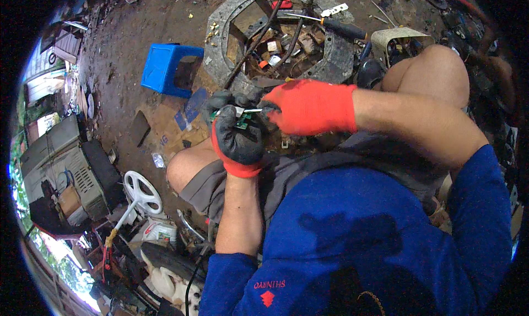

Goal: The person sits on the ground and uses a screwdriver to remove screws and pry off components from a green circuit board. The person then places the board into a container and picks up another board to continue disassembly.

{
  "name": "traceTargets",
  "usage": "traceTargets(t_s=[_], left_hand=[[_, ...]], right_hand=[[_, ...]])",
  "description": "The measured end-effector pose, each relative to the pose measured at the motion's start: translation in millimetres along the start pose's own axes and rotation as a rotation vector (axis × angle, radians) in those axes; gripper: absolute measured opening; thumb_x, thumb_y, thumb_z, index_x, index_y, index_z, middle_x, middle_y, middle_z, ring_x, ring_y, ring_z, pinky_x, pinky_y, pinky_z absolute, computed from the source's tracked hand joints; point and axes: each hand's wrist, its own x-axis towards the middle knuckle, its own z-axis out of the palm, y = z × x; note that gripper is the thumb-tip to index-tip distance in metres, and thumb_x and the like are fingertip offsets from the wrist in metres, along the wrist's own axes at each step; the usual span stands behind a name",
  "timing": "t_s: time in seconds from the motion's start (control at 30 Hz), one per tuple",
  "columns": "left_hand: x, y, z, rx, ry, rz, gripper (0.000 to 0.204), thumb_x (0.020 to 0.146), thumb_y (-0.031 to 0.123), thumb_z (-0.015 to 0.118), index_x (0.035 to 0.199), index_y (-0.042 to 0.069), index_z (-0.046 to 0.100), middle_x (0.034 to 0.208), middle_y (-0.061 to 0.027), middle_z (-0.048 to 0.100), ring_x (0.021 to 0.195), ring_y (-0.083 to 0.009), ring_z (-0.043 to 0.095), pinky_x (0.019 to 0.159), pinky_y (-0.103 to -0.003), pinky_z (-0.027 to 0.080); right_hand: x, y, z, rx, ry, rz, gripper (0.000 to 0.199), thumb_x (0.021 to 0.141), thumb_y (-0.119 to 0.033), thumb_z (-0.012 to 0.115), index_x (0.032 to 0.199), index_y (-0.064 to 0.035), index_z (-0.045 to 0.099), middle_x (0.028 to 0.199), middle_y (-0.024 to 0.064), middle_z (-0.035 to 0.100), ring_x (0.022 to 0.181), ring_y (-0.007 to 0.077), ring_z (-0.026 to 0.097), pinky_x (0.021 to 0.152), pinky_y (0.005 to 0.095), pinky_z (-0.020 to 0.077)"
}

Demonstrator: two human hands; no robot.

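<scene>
A small green board (241, 121) is held in the middle of the frame, above the knees. The left hand (237, 137) is closed around it from below, in a black and red glove. The right hand (308, 106) is in a red glove and is closed on a thin metal tool (252, 111). The tip of the tool is laid on the top of the board.

The board looks light, thin and stiff. It could probably be cracked if it were bent or squeezed hard. Its little parts may be snapped off easily. It is best held by its edges, with the flat face left free. With thick gloves it may slip, so a firm but gentle hold is needed.

A blue box (168, 68) is seen on the dirt in the upper left. A grey round frame (220, 46) full of scrap bits is seen at the top middle. A white wheel (142, 192) is seen at the lower left, beside a grey machine (77, 167).
</scene>
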Motion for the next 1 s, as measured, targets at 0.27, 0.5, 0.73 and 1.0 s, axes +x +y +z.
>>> traceTargets(t_s=[0.27,0.5,0.73,1.0], left_hand=[[0,2,-5,-0.305,-0.026,-0.303,0.017,0.086,0.006,0.054,0.102,0.007,0.051,0.097,-0.0060,0.055,0.088,-0.0206,0.059,0.082,-0.036,0.050],[1,13,-6,-0.262,-0.155,-0.565,0.018,0.085,0.009,0.055,0.102,0.005,0.051,0.094,-0.0080,0.057,0.090,-0.0236,0.061,0.088,-0.039,0.050],[17,3,-4,-0.549,0.118,-0.371,0.021,0.083,0.017,0.056,0.094,0.000,0.063,0.097,-0.0152,0.066,0.101,-0.0294,0.062,0.104,-0.052,0.039],[20,4,-9,-0.715,0.109,-0.344,0.030,0.084,0.024,0.054,0.095,-0.001,0.067,0.104,-0.0203,0.067,0.111,-0.0370,0.058,0.112,-0.057,0.026]], right_hand=[[9,11,-26,-0.270,-0.203,-0.200,0.040,0.090,-0.032,0.048,0.107,0.0012,0.060,0.104,0.0249,0.063,0.098,0.0401,0.062,0.086,0.0470,0.0486],[11,14,-41,-0.301,-0.370,-0.211,0.040,0.089,-0.031,0.047,0.108,0.0025,0.058,0.102,0.0242,0.063,0.097,0.0399,0.062,0.085,0.0465,0.0489],[3,13,-24,-0.396,-0.069,-0.334,0.033,0.090,-0.029,0.049,0.098,0.0013,0.059,0.094,0.0221,0.064,0.089,0.0392,0.063,0.079,0.0469,0.0499],[-11,5,4,-0.080,0.193,-0.217,0.026,0.089,-0.025,0.051,0.099,-0.0016,0.058,0.080,0.0214,0.063,0.079,0.0395,0.063,0.072,0.0484,0.0498]])
